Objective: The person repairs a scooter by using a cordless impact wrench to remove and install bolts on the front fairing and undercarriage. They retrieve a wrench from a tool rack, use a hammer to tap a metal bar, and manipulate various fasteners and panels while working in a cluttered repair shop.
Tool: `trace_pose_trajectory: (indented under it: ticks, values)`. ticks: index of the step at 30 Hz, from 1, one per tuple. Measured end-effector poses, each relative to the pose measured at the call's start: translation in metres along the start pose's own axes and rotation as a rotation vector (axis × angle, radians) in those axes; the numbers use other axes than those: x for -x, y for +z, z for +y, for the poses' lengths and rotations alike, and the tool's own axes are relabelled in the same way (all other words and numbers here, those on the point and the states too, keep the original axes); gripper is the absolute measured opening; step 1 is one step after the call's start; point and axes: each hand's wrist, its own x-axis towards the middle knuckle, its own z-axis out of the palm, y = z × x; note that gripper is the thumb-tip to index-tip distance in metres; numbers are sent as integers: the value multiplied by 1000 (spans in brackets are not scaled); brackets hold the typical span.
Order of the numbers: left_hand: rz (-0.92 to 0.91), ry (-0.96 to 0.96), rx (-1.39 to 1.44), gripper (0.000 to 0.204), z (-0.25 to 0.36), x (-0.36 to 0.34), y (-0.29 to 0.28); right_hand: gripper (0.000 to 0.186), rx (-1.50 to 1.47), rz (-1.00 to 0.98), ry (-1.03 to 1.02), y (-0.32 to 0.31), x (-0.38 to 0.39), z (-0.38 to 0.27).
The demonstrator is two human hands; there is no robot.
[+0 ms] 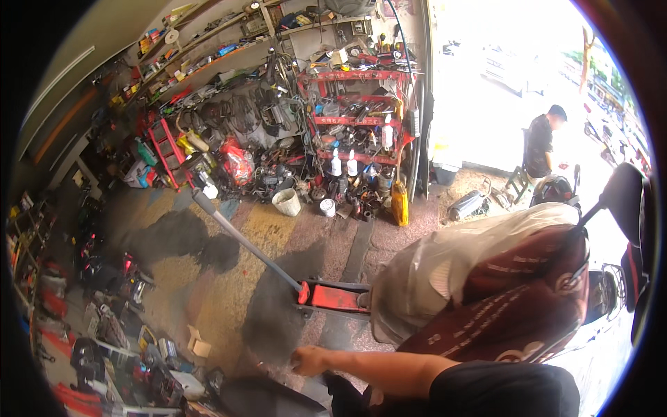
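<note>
My right hand [309, 361] reaches in from the lower right, the forearm stretched leftward. Its fingers are curled closed; whatever they may hold is hidden. Below the hand lies a dark, blurred shape [267, 397] that I cannot make out. A small skin-coloured patch shows under my forearm, too little to identify; my left hand is not recognisable in view. Beyond my hand, a red floor jack [337, 297] stands on the floor, its long grey handle [243, 240] slanting up to the left. The jack's far end meets the scooter, which wears a maroon leg cover [500, 299] and cloudy plastic [424, 271].
A red tool rack [358, 120] and crowded shelves line the back wall. A white bucket [286, 202] and a yellow container [399, 203] stand before them. Parts clutter the lower left. A mirror [623, 208] juts out at right. Another person [538, 146] sits outside the doorway.
</note>
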Motion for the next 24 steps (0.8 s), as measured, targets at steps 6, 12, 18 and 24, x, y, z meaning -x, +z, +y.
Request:
trace_pose_trajectory:
  ticks: [6, 12, 18, 24]
  values:
    - [280, -15, -299, 31, 173, -98, 48, 40, 447, 94, 540, -77, -43, 127]
    - [130, 161, -392, 24, 373, -217, 121, 30, 262, 145, 958, -98, -42, 137]
    - [6, 469, -786, 15, 475, -350, 162, 29, -95, 149, 1131, -91, -159, 110]
    - [-46, 303, -772, 18, 505, -488, 50, 27, -90, 18, 1030, -125, -308, 112]
